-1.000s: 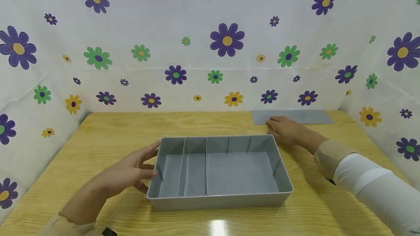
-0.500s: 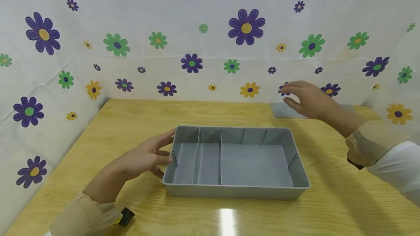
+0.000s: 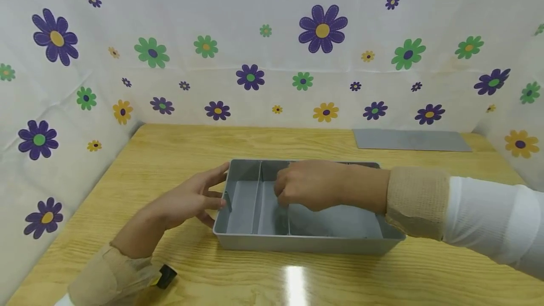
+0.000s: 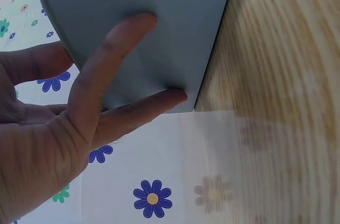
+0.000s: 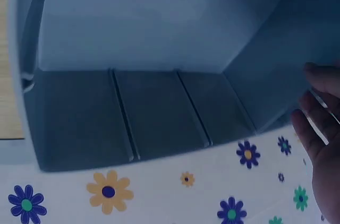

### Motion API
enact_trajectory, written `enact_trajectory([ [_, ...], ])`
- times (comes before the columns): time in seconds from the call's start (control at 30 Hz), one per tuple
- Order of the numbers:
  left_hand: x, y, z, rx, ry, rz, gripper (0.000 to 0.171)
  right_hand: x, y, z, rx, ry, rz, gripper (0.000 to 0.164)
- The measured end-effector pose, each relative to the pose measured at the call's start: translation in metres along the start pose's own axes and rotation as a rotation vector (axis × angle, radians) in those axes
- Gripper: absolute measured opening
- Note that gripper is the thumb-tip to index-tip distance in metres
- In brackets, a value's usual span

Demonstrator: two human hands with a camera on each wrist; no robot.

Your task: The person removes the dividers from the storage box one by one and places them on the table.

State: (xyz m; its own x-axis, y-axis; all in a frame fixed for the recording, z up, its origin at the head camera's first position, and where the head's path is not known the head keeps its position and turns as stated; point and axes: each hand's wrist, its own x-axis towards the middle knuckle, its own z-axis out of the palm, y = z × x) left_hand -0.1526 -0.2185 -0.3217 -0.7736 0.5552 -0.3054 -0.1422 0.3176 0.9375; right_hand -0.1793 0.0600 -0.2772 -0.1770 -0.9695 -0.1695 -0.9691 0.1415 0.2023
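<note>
A grey plastic organizer box (image 3: 306,244) sits on the wooden table, with thin dividers across its left part. At its left end my left hand (image 3: 187,202) holds the wall, some fingertips at the rim. Two fingers press the outer wall (image 4: 143,49) in the left wrist view. My right hand (image 3: 314,185) reaches into the box from the right. Its curled fingers pinch the second divider (image 5: 281,59) near the top edge, as the right wrist view shows. Another divider (image 3: 257,197) stands upright further left. The right hand and forearm hide part of the large right compartment.
A flat grey strip (image 3: 412,140) lies at the back right of the table (image 3: 204,143). White cloth (image 3: 263,103) with printed flowers hangs behind and at both sides. The box's inner walls carry slot ribs (image 5: 125,118).
My right hand has left the flat strip at the back, lifted, and come down to the divider inside the box. The left hand has stayed on the box's left end.
</note>
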Motion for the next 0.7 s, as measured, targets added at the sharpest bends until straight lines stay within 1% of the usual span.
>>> enact_trajectory([
  [0.1,-0.001,-0.002,0.000,-0.001,0.005,0.004,0.075,0.009,-0.004,0.008,-0.064,-0.032,-0.047,0.023],
  [0.2,-0.002,-0.003,0.000,0.004,0.015,-0.001,0.075,0.012,-0.004,0.013,-0.103,-0.018,-0.075,0.022],
  [0.33,-0.001,-0.001,0.001,0.010,0.016,-0.008,0.076,0.009,-0.002,0.014,-0.126,0.001,-0.092,0.022],
  [0.5,-0.001,0.000,0.001,0.016,0.028,-0.016,0.076,0.006,0.001,0.006,-0.130,0.033,-0.111,0.022],
  [0.7,-0.001,-0.002,0.000,0.009,0.012,-0.010,0.076,0.002,0.006,-0.013,-0.092,0.068,-0.107,0.028],
])
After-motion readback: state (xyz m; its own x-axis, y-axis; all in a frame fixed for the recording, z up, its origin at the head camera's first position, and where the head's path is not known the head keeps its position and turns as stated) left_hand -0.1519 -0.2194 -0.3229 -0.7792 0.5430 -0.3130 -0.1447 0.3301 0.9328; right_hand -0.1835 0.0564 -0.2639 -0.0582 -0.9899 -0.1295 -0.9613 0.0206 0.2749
